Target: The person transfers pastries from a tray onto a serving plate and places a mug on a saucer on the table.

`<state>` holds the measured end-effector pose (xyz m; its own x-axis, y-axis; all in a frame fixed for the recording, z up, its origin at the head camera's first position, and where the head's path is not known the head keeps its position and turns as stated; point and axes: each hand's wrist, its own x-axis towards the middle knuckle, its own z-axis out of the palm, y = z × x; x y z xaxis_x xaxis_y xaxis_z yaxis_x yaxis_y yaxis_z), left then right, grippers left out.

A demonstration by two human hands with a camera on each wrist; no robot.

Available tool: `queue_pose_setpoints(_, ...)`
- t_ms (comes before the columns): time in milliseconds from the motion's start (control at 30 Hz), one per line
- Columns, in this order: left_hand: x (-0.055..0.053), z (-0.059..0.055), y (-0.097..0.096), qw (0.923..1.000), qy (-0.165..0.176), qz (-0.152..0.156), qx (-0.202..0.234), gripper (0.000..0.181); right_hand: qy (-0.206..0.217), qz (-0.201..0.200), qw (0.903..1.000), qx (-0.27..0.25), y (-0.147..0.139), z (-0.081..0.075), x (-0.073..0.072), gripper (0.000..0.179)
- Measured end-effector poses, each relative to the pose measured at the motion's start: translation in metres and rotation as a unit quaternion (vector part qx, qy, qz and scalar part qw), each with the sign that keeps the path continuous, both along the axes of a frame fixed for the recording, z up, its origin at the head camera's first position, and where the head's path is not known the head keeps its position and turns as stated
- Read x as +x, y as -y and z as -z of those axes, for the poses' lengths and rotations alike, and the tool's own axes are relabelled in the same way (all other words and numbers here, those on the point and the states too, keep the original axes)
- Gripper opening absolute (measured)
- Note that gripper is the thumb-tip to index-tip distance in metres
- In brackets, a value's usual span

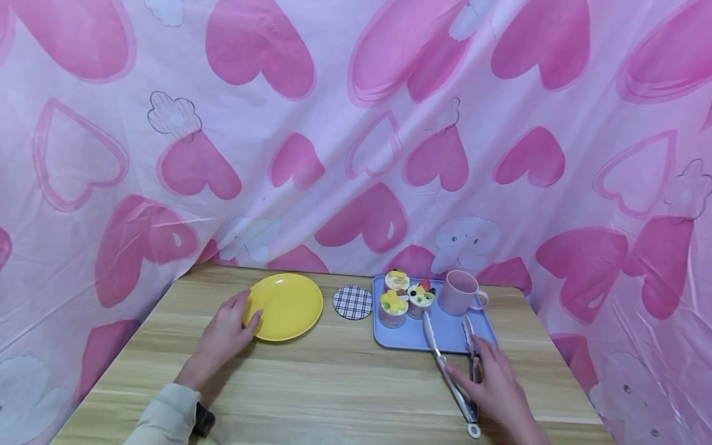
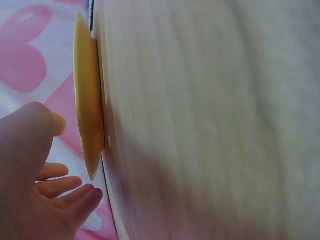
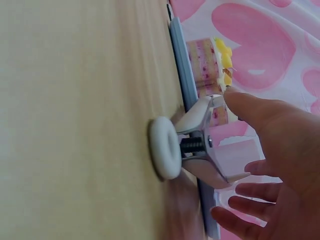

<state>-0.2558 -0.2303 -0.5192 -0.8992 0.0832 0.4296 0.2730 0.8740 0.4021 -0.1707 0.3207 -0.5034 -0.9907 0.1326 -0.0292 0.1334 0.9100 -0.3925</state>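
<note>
At the left edge of a round yellow plate (image 1: 286, 307), my left hand (image 1: 225, 334) reaches with thumb and fingers apart. The left wrist view shows the fingers loosely bent beside the plate (image 2: 87, 100); contact is hard to make out. My right hand (image 1: 497, 380) is over metal tongs (image 1: 431, 337), thumb near one arm and fingers by the other. In the right wrist view its fingers are spread around the tongs (image 3: 195, 122), not closed on them. The tongs lie spread, tips over a blue tray (image 1: 406, 340) and ring end toward me.
Several things stand close together on the tray: fruit-topped cake cups (image 1: 392, 316) at its left and a pink mug (image 1: 458, 295) at its right. A checked round coaster (image 1: 353, 302) lies between plate and tray. A pink heart-patterned cloth (image 1: 361, 154) hangs around the wooden table (image 1: 311, 395).
</note>
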Motion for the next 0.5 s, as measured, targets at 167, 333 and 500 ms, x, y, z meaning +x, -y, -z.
queue_pose_setpoints(167, -0.005, 0.003, 0.006, 0.9983, 0.036, 0.002, 0.046, 0.057, 0.027, 0.007, 0.9995, -0.014, 0.000, 0.005, 0.009, 0.124)
queue_pose_setpoints(333, -0.012, 0.006, 0.013, 0.9963, 0.020, 0.008, 0.083, 0.041, 0.051, 0.022, 0.9981, -0.025, 0.004, 0.007, 0.017, 0.133)
queue_pose_setpoints(500, -0.018, 0.009, 0.020, 0.9920, 0.028, -0.015, 0.122, 0.038, 0.072, 0.033, 0.9957, -0.049, 0.007, 0.008, 0.021, 0.140)
